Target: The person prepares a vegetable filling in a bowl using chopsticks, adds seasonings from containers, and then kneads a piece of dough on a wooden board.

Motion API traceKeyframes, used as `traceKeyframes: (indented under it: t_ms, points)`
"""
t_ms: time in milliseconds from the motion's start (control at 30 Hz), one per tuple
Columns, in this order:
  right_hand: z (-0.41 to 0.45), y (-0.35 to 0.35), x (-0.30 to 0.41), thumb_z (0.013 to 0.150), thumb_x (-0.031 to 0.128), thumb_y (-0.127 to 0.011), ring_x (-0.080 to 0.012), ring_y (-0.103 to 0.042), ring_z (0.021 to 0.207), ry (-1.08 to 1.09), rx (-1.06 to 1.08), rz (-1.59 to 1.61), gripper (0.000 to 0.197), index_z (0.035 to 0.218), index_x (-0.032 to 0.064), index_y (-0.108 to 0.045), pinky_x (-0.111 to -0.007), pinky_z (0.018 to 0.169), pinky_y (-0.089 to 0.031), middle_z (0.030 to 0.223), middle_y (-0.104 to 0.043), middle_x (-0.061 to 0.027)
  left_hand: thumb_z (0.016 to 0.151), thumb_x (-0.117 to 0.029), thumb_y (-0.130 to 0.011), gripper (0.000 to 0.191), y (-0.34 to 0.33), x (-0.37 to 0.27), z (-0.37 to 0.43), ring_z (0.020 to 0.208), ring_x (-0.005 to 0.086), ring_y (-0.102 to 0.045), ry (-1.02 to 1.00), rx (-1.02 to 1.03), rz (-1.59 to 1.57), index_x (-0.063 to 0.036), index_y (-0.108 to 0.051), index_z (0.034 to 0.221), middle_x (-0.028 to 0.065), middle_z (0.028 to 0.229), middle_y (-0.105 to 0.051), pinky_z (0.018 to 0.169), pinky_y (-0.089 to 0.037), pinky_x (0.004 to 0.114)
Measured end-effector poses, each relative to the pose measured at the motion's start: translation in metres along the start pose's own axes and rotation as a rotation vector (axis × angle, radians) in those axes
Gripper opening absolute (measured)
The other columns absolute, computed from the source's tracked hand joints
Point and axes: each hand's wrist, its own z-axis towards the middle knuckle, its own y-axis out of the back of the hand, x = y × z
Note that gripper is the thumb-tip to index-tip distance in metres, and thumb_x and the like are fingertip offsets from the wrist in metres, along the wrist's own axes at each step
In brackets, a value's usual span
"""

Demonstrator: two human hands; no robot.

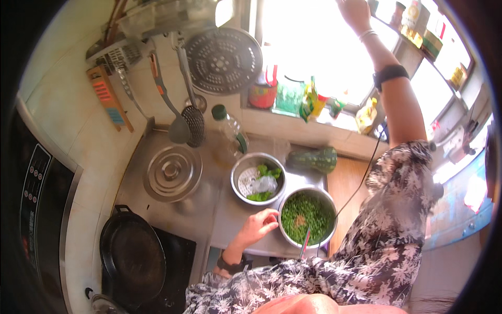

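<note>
A steel bowl [308, 217] of chopped greens [306, 208], with a small brown heap on top and a utensil leaning in it, stands in front of me. Near its left rim is my left hand [257, 227], fingers curled; whether it touches the rim is hard to tell. My right hand [355, 13] reaches up to the window shelves at the top edge, its fingers cut off or washed out by glare. Behind the left hand, a second steel bowl [259, 178] holds green leaves, a clear plastic bag and a pale perforated piece.
A black pan [133, 257] sits on the cooktop at lower left. A steel lid [171, 172], a plastic bottle [231, 131] and a green squash [313, 160] lie toward the back. A thin cable [362, 176] hangs beside the greens bowl. Utensils hang on the wall.
</note>
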Motion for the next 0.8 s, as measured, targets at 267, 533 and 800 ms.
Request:
traceKeyframes:
  t_ms: [267,533,800]
  points:
    - [-0.218,0.187,0.060,0.077,0.008,-0.067,-0.0300,-0.059,0.081,0.189,0.583,0.247,0.025,0.100,0.0039,-0.058,-0.037,0.070,-0.050,0.092,-0.057,-0.0121,0.082,-0.009,-0.066,0.030,-0.043,0.029,0.026,0.074,0.0107,-0.060,0.018,0.074,0.028,-0.0032,-0.058,0.110,0.0065,0.085,-0.065,0.071,-0.051,0.027]
    - [-0.487,0.335,0.039,0.068,0.005,-0.065,-0.0290,-0.058,0.075,-0.182,1.129,0.526,0.040,0.107,0.0059,-0.055,-0.039,0.064,-0.049,0.091,-0.055,-0.0128,0.080,-0.014,-0.068,0.045,-0.157,0.084,0.042,0.074,0.0179,-0.063,0.165,0.008,0.121,-0.0009,-0.050,0.119,0.0123,0.100,-0.058,0.070,-0.051,0.031]
    - [-0.598,0.287,0.120,0.070,0.023,-0.069,-0.0283,-0.055,0.090,-0.306,1.027,0.453,0.036,0.100,0.0079,-0.056,-0.037,0.078,-0.045,0.104,-0.052,-0.0146,0.085,-0.012,-0.064,0.066,-0.166,0.146,0.066,0.082,0.0173,-0.064,0.269,-0.097,0.151,0.0026,-0.027,0.137,0.0180,0.118,-0.055,0.070,-0.053,0.029]
